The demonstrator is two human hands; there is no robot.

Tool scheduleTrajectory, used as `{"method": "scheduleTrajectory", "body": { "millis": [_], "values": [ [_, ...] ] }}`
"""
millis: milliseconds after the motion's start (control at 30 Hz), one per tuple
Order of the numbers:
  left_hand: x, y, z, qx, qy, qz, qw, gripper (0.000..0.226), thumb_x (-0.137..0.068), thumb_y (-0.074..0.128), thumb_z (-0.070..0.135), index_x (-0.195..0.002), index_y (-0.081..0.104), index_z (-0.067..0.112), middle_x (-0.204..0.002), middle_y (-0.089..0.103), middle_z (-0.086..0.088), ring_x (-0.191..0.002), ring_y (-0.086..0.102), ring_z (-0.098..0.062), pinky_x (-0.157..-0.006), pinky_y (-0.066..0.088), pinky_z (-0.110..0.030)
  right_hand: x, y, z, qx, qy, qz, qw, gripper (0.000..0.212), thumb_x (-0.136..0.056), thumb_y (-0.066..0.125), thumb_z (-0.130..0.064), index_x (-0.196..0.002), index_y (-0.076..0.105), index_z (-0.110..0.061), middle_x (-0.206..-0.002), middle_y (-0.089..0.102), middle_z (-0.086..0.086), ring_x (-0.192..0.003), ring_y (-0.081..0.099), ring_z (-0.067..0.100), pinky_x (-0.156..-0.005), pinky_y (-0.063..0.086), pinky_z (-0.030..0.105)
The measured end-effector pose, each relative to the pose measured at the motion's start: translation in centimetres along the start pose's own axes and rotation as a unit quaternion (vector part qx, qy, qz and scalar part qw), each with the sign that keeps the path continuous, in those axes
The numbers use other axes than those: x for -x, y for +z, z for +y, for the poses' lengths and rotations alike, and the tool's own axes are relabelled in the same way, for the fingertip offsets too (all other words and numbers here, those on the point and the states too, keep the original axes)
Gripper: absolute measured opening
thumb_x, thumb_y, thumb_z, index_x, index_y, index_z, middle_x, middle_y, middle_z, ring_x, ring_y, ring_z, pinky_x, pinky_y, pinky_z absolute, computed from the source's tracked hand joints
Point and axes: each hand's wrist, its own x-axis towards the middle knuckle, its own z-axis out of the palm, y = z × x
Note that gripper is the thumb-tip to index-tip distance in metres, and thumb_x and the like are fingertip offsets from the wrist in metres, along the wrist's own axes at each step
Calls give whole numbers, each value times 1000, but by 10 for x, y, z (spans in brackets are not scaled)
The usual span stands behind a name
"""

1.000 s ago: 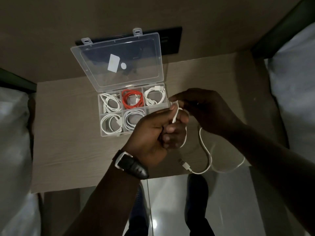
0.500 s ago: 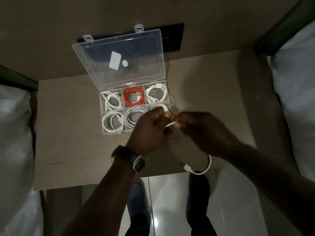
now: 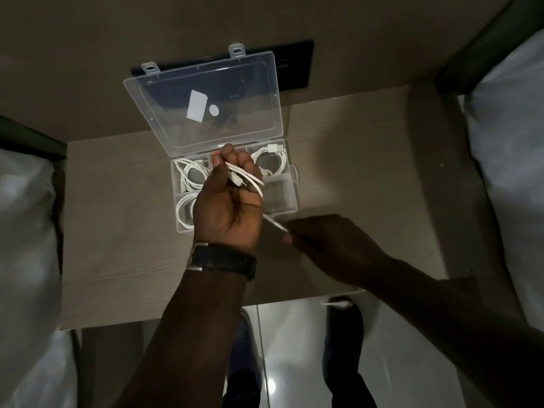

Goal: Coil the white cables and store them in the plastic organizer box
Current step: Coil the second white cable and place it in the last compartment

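The clear plastic organizer box (image 3: 294,184) sits open on the table, its lid (image 3: 206,98) tilted back. Coiled white cables (image 3: 188,175) fill several compartments, and the front right compartment (image 3: 279,195) looks bare. My left hand (image 3: 229,201) is raised over the box, closed around loops of a white cable (image 3: 250,181). A strand of that cable (image 3: 275,224) runs down to my right hand (image 3: 326,245), which pinches it just in front of the box. The cable's far end (image 3: 335,303) dangles past the table's front edge.
The box stands on a small wooden table (image 3: 117,231) between two white beds (image 3: 26,245). A dark wall panel (image 3: 294,66) is behind the lid. Below the table edge are a glossy floor and my shoes (image 3: 341,328).
My left hand has risen and moved over the box with more cable looped in it. My right hand has dropped toward the table's front, drawing the strand out. The dangling tail is shorter.
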Motion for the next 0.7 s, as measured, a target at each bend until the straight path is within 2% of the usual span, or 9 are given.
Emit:
{"method": "scheduleTrajectory", "body": {
  "millis": [67,167,200,233,267,367,500,600,700],
  "values": [
    [-5,-8,0,-194,64,9,979,23,-103,39,13,-94,58,2,-83,58,-5,-74,60,-16,-70,56,-24,4,-4,-3,13,-23,-10,1000,28,-100,43,-41,-106,66,-27,-89,70,-4,-81,64,15,-68,48,31],
    [2,-22,-17,-570,88,-23,817,27,-101,43,10,-91,58,-10,-77,59,-10,-67,57,-18,-65,50,-26,2,-29,-4,6,-86,59,995,20,-96,51,-34,-96,67,-22,-83,64,-6,-75,61,13,-64,47,29],
    [9,-25,-24,-642,68,-54,762,30,-101,44,12,-84,61,-5,-72,61,-10,-64,57,-18,-64,49,-28,-2,-38,-3,9,-92,78,993,18,-95,54,-35,-95,68,-23,-85,65,-7,-76,61,12,-65,46,27],
    [16,-27,-31,-673,38,-62,736,33,-101,46,17,-77,63,3,-66,61,-8,-60,56,-17,-61,47,-30,-6,-46,-1,4,-86,97,992,16,-92,59,-36,-95,70,-25,-87,67,-7,-77,62,10,-65,46,27],
    [21,-28,-34,-661,-3,-48,749,37,-101,46,23,-72,64,8,-59,58,-5,-53,52,-16,-55,44,-30,-10,-53,2,-8,-71,119,990,15,-89,64,-37,-95,71,-26,-88,68,-8,-77,62,8,-65,48,27],
    [28,-22,-31,-507,-139,-7,851,43,-100,47,36,-66,60,13,-47,38,3,-40,32,-10,-40,23,-22,-20,-62,12,-87,-17,182,979,19,-83,73,-32,-95,73,-18,-87,68,-3,-77,63,10,-67,51,27],
    [30,-4,-19,-217,-291,-92,927,42,-101,33,37,-69,49,16,-51,25,7,-43,18,-7,-45,14,-22,-27,-43,15,-157,21,191,969,13,-88,68,-25,-92,76,-15,-84,71,1,-74,65,13,-67,48,27],
    [24,7,-14,-61,-233,-100,965,35,-100,28,28,-75,48,16,-55,37,6,-50,26,-7,-51,28,-20,-24,-22,12,-184,37,167,968,18,-94,59,-27,-93,74,-17,-79,71,1,-75,67,18,-68,51,35],
    [8,12,-3,-39,-87,-70,993,31,-102,30,18,-84,55,12,-70,47,2,-64,47,-11,-66,41,-23,-15,-3,6,-131,10,88,987,20,-97,55,-28,-94,72,-18,-71,61,-4,-66,59,15,-60,44,31]
  ]
}}
